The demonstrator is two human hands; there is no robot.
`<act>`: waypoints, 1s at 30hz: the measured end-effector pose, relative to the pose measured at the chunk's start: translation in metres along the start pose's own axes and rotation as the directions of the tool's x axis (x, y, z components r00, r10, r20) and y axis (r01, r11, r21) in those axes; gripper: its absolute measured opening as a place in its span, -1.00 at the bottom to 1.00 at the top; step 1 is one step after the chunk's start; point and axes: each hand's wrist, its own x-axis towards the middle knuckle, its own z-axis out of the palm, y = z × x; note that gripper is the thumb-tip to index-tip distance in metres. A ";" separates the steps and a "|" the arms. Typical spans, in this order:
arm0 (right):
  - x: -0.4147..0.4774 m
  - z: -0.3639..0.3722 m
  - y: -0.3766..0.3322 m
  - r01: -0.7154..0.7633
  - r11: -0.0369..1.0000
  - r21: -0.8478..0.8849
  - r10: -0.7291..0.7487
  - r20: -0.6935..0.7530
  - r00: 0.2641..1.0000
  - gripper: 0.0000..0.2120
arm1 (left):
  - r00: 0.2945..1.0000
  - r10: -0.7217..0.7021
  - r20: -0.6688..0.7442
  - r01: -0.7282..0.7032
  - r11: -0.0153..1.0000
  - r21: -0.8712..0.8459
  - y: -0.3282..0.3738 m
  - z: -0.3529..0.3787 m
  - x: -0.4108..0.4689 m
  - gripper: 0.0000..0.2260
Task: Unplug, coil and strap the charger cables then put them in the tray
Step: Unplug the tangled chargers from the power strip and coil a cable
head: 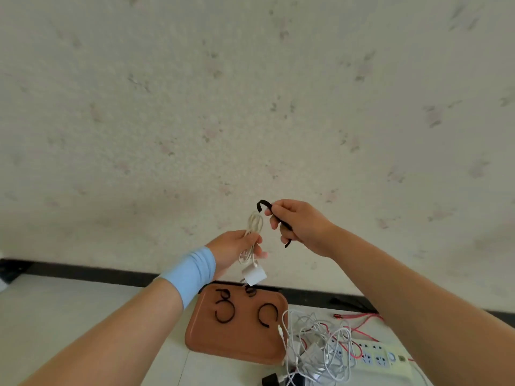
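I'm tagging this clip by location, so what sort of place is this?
Probably a room in a home: a patterned papered wall with a dark skirting board, and a white surface holding a power strip and a brown tray.

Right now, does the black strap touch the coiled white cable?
Cannot tell. Head view: the black strap ends right beside the coiled white cable; no clear gap or contact.

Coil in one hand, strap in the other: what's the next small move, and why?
Probably bring the black strap in the right hand to the coiled white cable gripped by the left hand and loop it round the middle: the coil is bunched but unbound, its adapter dangling.
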 end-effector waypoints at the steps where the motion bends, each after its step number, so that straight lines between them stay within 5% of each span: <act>1: -0.015 0.002 -0.013 0.043 0.999 -0.022 -0.043 0.008 0.999 -0.79 | 1.000 0.029 0.004 -0.029 1.000 0.011 0.008 0.007 -0.011 -0.80; 6: -0.090 0.010 -0.047 0.045 0.973 -0.227 -0.069 -0.101 0.992 -0.84 | 0.990 0.136 0.025 -0.135 0.991 -0.007 0.049 0.047 -0.059 -0.80; 12: -0.141 0.003 -0.056 -0.050 0.983 -0.177 -0.002 -0.283 0.959 -0.79 | 0.978 0.134 0.158 -0.136 0.991 0.003 0.081 0.078 -0.098 -0.87; 17: -0.158 -0.007 -0.066 -0.019 0.988 -0.155 -0.025 -0.277 0.960 -0.77 | 0.991 0.086 0.104 -0.057 0.966 -0.253 0.097 0.095 -0.105 -0.74; 21: -0.161 -0.015 -0.071 0.004 0.985 -0.171 -0.053 -0.282 0.958 -0.74 | 0.988 0.104 -0.116 -0.117 0.988 -0.103 0.106 0.109 -0.102 -0.66; 26: -0.163 -0.043 -0.071 -0.071 0.971 -0.227 0.040 -0.137 0.990 -0.83 | 0.983 0.170 -0.069 -0.178 0.975 -0.130 0.117 0.110 -0.095 -0.62; 30: -0.165 -0.062 -0.065 -0.050 0.940 -0.336 0.012 -0.116 0.993 -0.90 | 0.989 0.147 0.006 -0.144 0.973 -0.178 0.119 0.111 -0.094 -0.78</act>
